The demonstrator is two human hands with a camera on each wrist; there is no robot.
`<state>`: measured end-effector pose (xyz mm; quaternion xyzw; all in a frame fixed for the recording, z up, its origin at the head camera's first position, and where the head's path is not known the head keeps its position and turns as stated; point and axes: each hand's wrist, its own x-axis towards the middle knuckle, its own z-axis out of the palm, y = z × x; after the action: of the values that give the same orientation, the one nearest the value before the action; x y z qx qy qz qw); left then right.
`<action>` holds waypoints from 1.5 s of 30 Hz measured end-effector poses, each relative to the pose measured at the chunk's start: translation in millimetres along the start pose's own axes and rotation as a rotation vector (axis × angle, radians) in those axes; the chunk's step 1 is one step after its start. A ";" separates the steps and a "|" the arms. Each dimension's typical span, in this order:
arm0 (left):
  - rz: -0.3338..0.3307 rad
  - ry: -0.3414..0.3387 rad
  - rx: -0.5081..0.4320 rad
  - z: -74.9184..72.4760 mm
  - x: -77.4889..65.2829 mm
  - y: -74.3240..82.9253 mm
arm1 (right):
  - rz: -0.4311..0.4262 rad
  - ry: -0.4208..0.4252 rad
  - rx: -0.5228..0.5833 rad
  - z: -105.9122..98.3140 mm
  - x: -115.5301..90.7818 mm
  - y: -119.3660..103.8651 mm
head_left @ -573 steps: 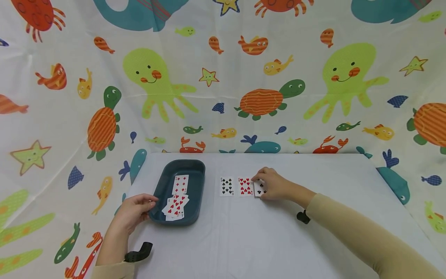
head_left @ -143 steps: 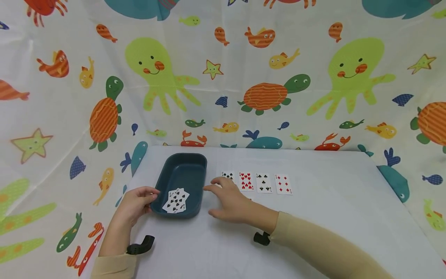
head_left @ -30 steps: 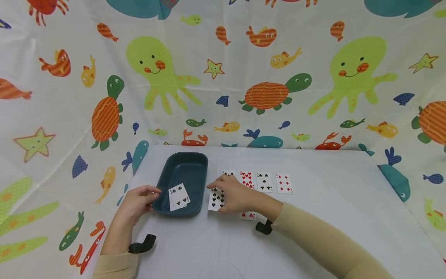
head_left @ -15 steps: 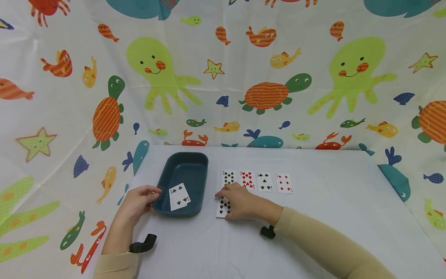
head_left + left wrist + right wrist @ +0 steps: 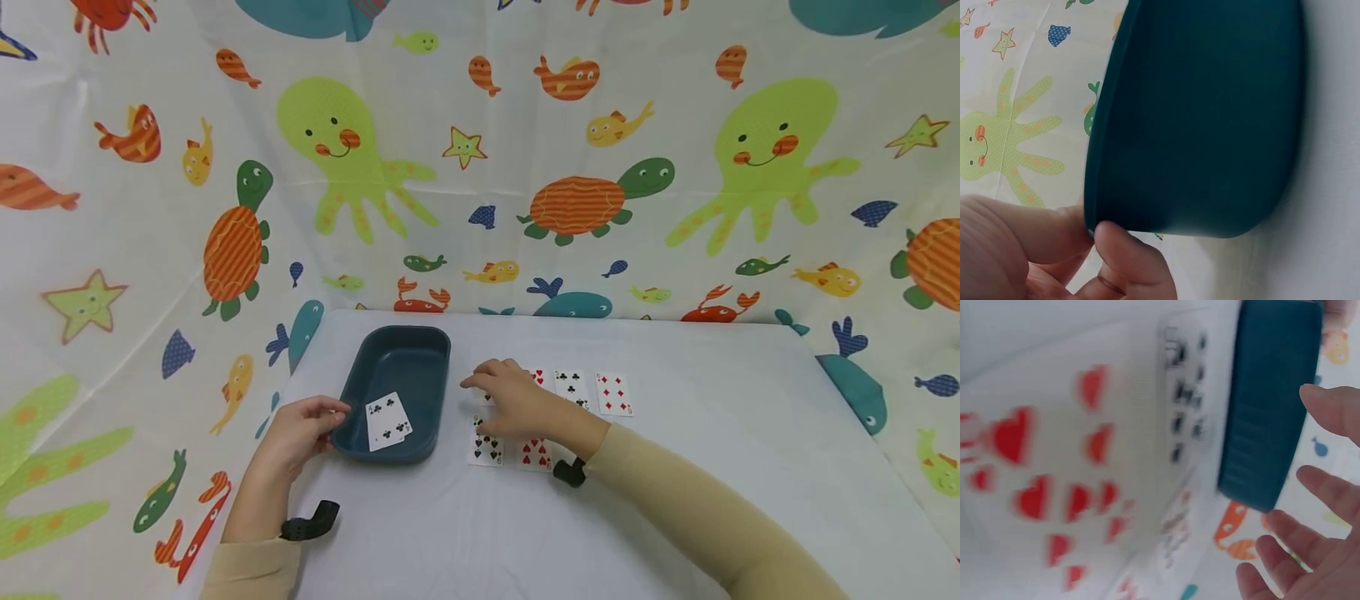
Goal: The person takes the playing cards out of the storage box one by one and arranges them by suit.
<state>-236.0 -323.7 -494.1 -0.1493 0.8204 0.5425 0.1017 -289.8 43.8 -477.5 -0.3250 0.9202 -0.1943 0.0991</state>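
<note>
My left hand [image 5: 300, 429] pinches the near-left rim of a dark teal tray [image 5: 405, 358]; in the left wrist view its thumb and fingers grip the tray wall [image 5: 1210, 137]. Inside the tray lies a four of clubs [image 5: 387, 423], with another card's edge showing under it. My right hand [image 5: 517, 404] hovers over the cards with fingers spread, holding nothing, as the right wrist view also shows. Below it lies a spades card [image 5: 486, 450], partly covered, beside a hearts card [image 5: 536, 455].
A back row holds a spades card mostly hidden by my right hand, a hearts card [image 5: 537, 377], a five of clubs [image 5: 572, 388] and a six of diamonds [image 5: 615, 394]. Behind the white table [image 5: 712, 433] hangs a cloth with sea animals [image 5: 577, 204].
Since the oldest frame, the tray's pile has shrunk and the rows have grown. Within the last second my right hand brought the spades card from beside the tray, laid it down and let go.
</note>
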 end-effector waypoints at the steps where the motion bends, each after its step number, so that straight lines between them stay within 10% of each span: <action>1: -0.001 -0.001 0.000 -0.1 0.0 -0.3 | -0.003 -0.002 0.007 -1.9 2.4 -3.5; 24: 0.005 -0.015 -0.024 0.1 2.1 -0.7 | -0.190 -0.081 -0.355 43.9 88.1 -89.6; 45: -0.013 -0.029 -0.044 -0.7 3.8 -0.1 | -0.118 -0.253 -0.360 58.1 122.4 -98.5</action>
<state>-239.6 -324.9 -495.2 -0.1490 0.8056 0.5620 0.1139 -310.9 -121.4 -495.3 -0.4126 0.8996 0.0098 0.1427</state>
